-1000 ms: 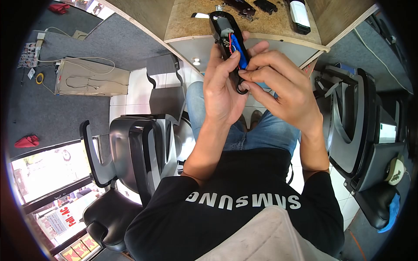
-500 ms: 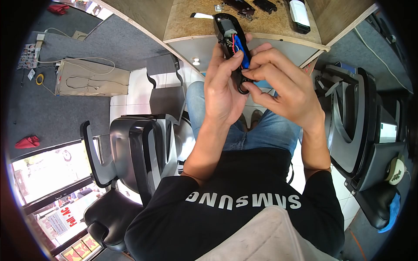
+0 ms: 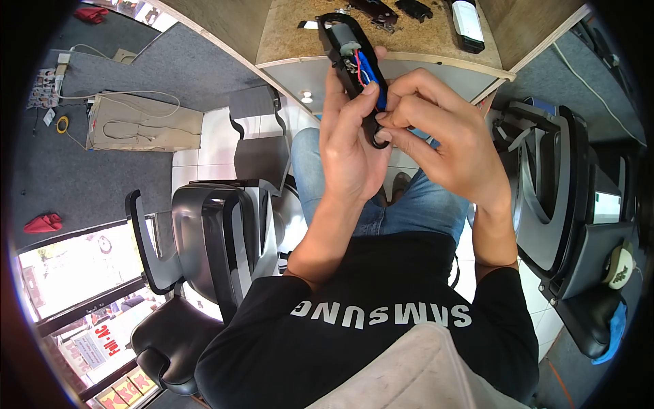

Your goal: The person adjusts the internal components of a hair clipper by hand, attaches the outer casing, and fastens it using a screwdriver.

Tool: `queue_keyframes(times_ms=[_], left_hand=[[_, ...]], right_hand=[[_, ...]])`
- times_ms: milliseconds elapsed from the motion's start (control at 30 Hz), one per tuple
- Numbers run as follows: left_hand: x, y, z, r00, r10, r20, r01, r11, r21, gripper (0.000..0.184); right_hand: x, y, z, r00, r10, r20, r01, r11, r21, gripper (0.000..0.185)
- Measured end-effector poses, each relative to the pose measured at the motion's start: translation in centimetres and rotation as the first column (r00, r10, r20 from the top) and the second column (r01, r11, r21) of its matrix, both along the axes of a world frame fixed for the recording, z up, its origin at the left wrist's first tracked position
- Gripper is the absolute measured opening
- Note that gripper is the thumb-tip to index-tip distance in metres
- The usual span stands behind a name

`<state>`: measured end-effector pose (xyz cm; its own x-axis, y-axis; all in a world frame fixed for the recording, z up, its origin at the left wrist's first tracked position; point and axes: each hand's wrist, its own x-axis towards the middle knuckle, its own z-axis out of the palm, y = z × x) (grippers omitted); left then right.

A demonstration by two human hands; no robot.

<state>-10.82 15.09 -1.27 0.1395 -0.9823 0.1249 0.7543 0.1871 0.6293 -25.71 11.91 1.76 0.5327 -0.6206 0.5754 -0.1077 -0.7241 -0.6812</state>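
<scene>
My left hand (image 3: 351,136) is wrapped round an opened black device (image 3: 335,49), its thumb lying over the inside. A grey motor-like cylinder (image 3: 344,35), red wires and a blue battery-like part (image 3: 368,75) show in the housing, which tilts up towards the wooden surface. At the device's lower end, my right hand (image 3: 443,129) pinches with thumb and fingers beside a black ring-shaped end (image 3: 379,142). What lies between those fingertips is too small to make out.
On the wooden shelf (image 3: 289,44) lie dark parts (image 3: 414,9), a white-tipped tool (image 3: 308,24) and a black-and-white device (image 3: 468,26). Black chairs (image 3: 204,225) stand at both sides. A cardboard box (image 3: 144,121) is at the left.
The device has shifted slightly up and left in my left hand since half a second ago. My right hand's fingers have moved a little, staying at its lower end.
</scene>
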Motion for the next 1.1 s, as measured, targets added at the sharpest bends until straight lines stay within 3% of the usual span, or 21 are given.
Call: queue_keyframes(times_ms=[200, 300, 500, 600, 700, 800, 900, 1000, 1100], left_hand=[[0.5, 0.0, 0.1, 0.998, -0.054, -0.037, 0.054, 0.999, 0.008, 0.044], [0.3, 0.1, 1.1, 0.998, -0.039, -0.047, 0.04, 0.998, 0.037, 0.041], [0.3, 0.2, 1.1, 0.999, -0.029, 0.024, 0.028, 0.999, 0.031, 0.042], [0.6, 0.0, 0.8, 0.996, -0.06, 0.072, 0.06, 0.998, 0.003, 0.043], [0.9, 0.2, 0.7, 0.993, -0.12, 0.017, 0.119, 0.992, 0.034, 0.043], [0.8, 0.2, 1.0, 0.991, -0.136, 0.008, 0.136, 0.99, 0.035, 0.043], [0.6, 0.1, 1.0, 0.991, -0.128, -0.035, 0.13, 0.99, 0.048, 0.043], [0.6, 0.0, 0.6, 0.993, -0.114, -0.035, 0.114, 0.993, -0.004, 0.043], [0.7, 0.0, 0.4, 0.994, -0.105, -0.023, 0.106, 0.994, 0.02, 0.044]], right_hand=[[-0.2, -0.3, 0.0, 1.0, 0.007, -0.002, -0.007, 0.998, -0.055, 0.015], [0.3, 0.1, -0.2, 0.997, -0.071, -0.012, 0.067, 0.975, -0.21, 0.017], [0.3, 0.6, -0.3, 0.99, -0.107, -0.09, 0.078, 0.958, -0.275, 0.023], [0.4, 0.2, -0.4, 0.996, -0.094, -0.014, 0.084, 0.943, -0.322, 0.029], [0.0, 0.1, -0.2, 0.998, -0.061, -0.019, 0.055, 0.973, -0.225, 0.032], [0.2, 0.0, 0.2, 0.996, -0.094, -0.005, 0.089, 0.959, -0.27, 0.032], [0.2, 0.3, 0.3, 0.992, -0.124, -0.014, 0.118, 0.971, -0.208, 0.03], [-0.1, -0.3, 0.1, 1.0, -0.007, 0.005, 0.008, 0.972, -0.235, 0.022], [0.0, 0.1, 0.2, 1.0, -0.021, 0.001, 0.021, 0.977, -0.214, 0.019]])
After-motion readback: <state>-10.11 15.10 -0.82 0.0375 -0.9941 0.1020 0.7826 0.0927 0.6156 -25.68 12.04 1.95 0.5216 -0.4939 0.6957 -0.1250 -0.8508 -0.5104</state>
